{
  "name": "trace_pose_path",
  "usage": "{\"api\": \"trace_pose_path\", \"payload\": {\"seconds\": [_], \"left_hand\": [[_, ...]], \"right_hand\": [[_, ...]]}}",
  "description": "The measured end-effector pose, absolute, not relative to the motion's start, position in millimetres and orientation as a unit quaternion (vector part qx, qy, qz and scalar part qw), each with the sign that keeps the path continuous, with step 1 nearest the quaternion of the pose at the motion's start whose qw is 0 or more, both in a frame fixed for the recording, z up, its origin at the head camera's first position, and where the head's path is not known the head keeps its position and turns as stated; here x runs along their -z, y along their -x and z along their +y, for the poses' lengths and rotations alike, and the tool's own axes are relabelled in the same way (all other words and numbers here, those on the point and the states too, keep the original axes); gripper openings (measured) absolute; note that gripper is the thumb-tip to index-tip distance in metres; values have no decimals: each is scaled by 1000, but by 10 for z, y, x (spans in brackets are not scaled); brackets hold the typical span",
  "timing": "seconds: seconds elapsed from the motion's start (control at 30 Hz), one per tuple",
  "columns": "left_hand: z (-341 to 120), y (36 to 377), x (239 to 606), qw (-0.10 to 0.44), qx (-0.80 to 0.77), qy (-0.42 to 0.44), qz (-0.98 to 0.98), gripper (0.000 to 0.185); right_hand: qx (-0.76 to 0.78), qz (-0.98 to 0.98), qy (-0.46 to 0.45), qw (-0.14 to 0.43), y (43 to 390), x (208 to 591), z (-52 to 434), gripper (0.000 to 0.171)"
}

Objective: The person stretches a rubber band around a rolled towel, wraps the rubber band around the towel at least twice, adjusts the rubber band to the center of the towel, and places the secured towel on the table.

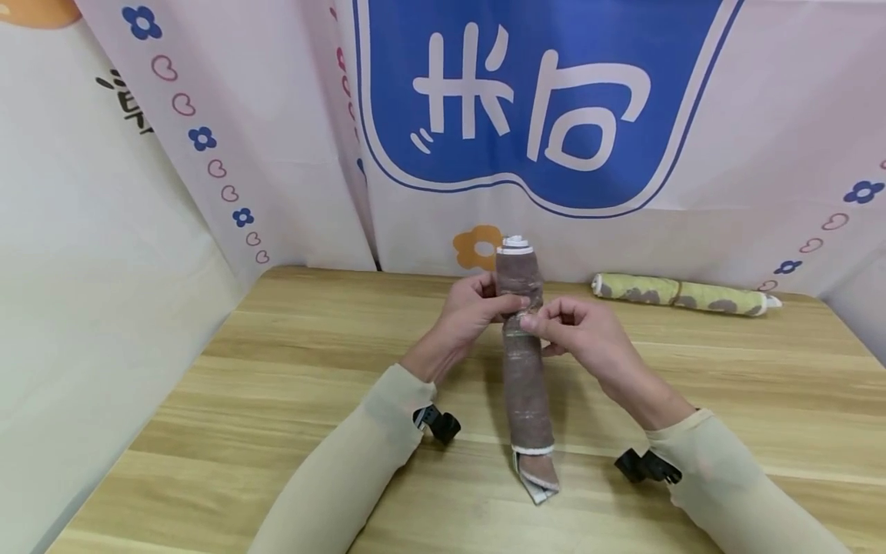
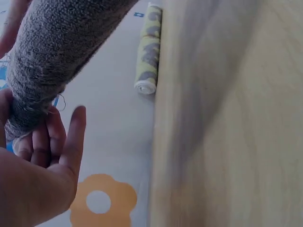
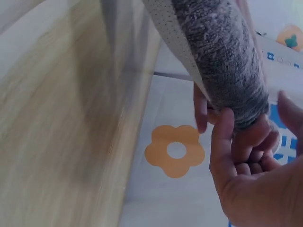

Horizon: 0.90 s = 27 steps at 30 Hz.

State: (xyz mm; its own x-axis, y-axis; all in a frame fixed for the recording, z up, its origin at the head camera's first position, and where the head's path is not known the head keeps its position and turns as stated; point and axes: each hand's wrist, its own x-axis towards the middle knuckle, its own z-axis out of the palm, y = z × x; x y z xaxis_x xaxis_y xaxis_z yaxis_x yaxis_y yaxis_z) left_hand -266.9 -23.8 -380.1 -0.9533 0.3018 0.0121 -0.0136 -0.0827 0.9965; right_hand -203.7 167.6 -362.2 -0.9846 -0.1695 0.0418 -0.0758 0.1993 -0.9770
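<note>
A long brown rolled towel (image 1: 526,369) with white edging lies lengthwise over the wooden table (image 1: 291,369), its far end raised. My left hand (image 1: 477,308) grips the roll from the left near its upper part. My right hand (image 1: 577,327) pinches it from the right at the same height. In the left wrist view the fuzzy brown roll (image 2: 52,52) rests against my curled fingers (image 2: 57,137). The right wrist view shows the brown roll (image 3: 222,56) with its white perforated edge, my fingers (image 3: 241,146) wrapped under it.
A second rolled towel (image 1: 681,294), yellow-green with grey patches, lies at the table's far right edge against the backdrop; it also shows as the patterned roll (image 2: 147,52). A printed cloth backdrop (image 1: 540,108) encloses the table on three sides.
</note>
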Motion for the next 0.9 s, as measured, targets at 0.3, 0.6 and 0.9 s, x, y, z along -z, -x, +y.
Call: {"api": "trace_pose_path", "payload": {"seconds": [0.3, 0.6, 0.9], "left_hand": [[-178, 2634, 3731, 120, -720, -73, 680, 20], [-195, 2632, 3754, 112, -712, -72, 689, 25], [-224, 2628, 3772, 76, -709, -76, 697, 27]], "right_hand": [[473, 858, 191, -50, 1935, 3608, 1653, 18], [471, 852, 220, -65, 1981, 3659, 1670, 24], [506, 851, 141, -16, 2019, 3633, 1667, 25]]}}
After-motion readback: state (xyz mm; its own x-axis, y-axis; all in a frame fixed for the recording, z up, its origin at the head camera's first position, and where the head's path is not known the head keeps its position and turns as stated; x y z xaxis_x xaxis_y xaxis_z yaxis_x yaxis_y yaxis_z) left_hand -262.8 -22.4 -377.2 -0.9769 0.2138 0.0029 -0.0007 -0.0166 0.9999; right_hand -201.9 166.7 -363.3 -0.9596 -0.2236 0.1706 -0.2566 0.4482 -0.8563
